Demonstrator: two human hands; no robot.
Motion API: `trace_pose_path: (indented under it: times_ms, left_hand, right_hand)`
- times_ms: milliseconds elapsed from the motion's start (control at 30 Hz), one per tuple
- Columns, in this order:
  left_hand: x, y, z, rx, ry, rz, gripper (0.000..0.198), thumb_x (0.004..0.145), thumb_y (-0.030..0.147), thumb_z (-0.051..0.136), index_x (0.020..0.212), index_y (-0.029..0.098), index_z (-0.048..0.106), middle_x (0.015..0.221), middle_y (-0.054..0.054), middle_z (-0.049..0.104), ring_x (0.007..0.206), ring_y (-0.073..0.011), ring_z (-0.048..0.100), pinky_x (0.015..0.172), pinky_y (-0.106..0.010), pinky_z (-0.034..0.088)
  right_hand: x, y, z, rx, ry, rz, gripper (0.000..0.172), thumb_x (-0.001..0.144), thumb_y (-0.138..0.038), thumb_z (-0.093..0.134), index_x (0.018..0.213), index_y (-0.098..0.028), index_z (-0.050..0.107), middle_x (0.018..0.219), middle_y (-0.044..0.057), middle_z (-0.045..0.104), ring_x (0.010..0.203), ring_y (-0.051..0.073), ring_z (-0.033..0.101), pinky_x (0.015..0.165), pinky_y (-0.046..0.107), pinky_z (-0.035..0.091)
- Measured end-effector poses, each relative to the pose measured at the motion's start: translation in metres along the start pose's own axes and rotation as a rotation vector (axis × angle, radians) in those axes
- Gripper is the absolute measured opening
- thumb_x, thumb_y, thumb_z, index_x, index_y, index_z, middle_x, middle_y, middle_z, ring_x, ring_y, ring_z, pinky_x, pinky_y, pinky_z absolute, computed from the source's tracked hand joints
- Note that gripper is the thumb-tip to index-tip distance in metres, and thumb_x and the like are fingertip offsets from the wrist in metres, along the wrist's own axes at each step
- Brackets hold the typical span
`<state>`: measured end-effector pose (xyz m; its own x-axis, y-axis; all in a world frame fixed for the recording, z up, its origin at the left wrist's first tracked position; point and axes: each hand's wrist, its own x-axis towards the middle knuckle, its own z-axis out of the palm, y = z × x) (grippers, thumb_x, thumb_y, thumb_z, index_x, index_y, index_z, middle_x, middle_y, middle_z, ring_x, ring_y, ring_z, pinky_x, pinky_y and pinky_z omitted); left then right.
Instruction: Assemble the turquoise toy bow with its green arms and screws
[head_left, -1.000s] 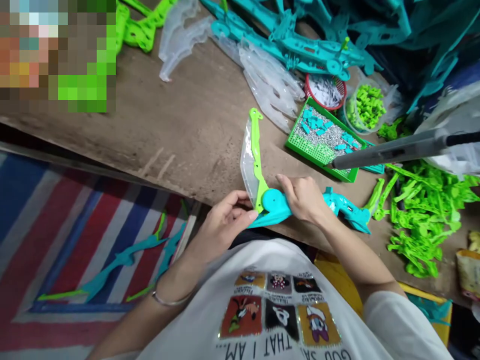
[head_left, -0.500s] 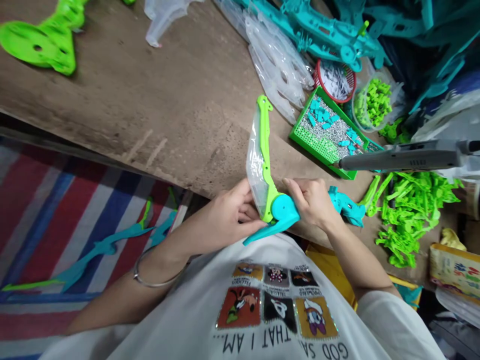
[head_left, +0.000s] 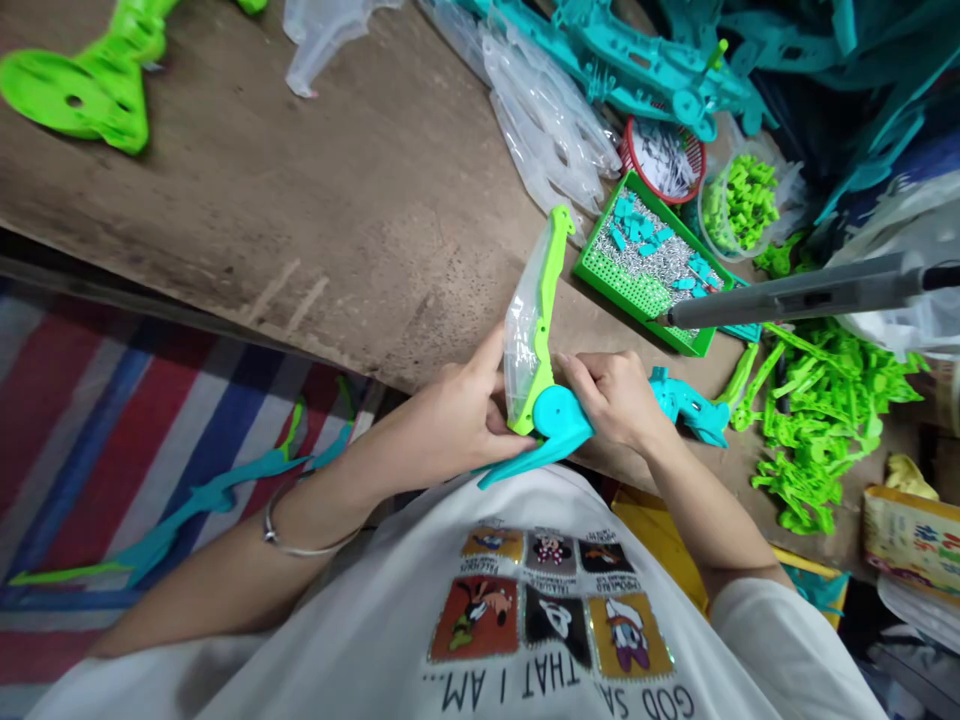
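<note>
Between my hands is a jointed plastic part made of a lime-green arm [head_left: 552, 290] with a clear panel [head_left: 524, 345] along its left side and a turquoise piece [head_left: 559, 413] with a round joint at the lower end. My left hand [head_left: 471, 408] is closed on the lower end of the green arm and its clear panel. My right hand [head_left: 616, 402] grips the turquoise piece, fingers curled, thumb close to the joint. Part of the turquoise piece beyond the right fist shows as a turquoise shape [head_left: 694, 408]; whether the two join is hidden.
A green tray [head_left: 637, 318] of small screws and turquoise bits stands ahead, beneath a hanging electric screwdriver [head_left: 787, 300]. Behind are a red basket [head_left: 628, 160] and a tub of green pieces [head_left: 742, 205]. A heap of green parts [head_left: 825, 430] lies right; clear panels [head_left: 540, 110] lie beyond.
The green arm with its clear panel has swung to the right at its top, about the turquoise joint. My left hand has turned with it; my right hand stays nearly in place.
</note>
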<state>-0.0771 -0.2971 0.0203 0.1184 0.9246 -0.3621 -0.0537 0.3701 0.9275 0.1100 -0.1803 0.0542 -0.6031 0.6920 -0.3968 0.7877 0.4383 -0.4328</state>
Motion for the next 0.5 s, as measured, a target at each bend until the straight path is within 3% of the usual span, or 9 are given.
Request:
trace_pose_path:
  times_ms: [267, 400, 500]
  left_hand:
    - [0.007, 0.000, -0.001, -0.070, 0.019, -0.007, 0.106, 0.068, 0.025, 0.085, 0.160, 0.027, 0.033, 0.080, -0.001, 0.076, 0.050, -0.0126, 0.062, 0.041, -0.018, 0.043]
    - [0.010, -0.005, -0.004, -0.119, 0.078, 0.006, 0.113, 0.067, 0.017, 0.081, 0.165, 0.027, 0.025, 0.076, 0.000, 0.073, 0.050, -0.0120, 0.062, 0.043, -0.017, 0.046]
    - [0.013, -0.007, -0.009, -0.162, -0.026, -0.017, 0.107, 0.069, 0.020, 0.080, 0.163, 0.028, 0.029, 0.086, -0.002, 0.076, 0.058, -0.0146, 0.068, 0.049, -0.020, 0.054]
  right_hand:
    - [0.004, 0.002, -0.002, 0.000, 0.027, -0.006, 0.057, 0.105, -0.051, 0.040, 0.058, -0.020, 0.048, 0.056, -0.001, 0.048, 0.054, 0.011, 0.037, 0.064, 0.030, 0.029]
    - [0.007, 0.004, -0.003, -0.002, 0.034, -0.005, 0.057, 0.105, -0.051, 0.040, 0.058, -0.020, 0.049, 0.056, 0.000, 0.051, 0.054, 0.012, 0.039, 0.063, 0.030, 0.029]
    - [0.008, 0.004, -0.004, 0.012, 0.038, 0.002, 0.056, 0.105, -0.050, 0.040, 0.058, -0.021, 0.048, 0.056, 0.001, 0.052, 0.054, 0.012, 0.041, 0.063, 0.030, 0.030]
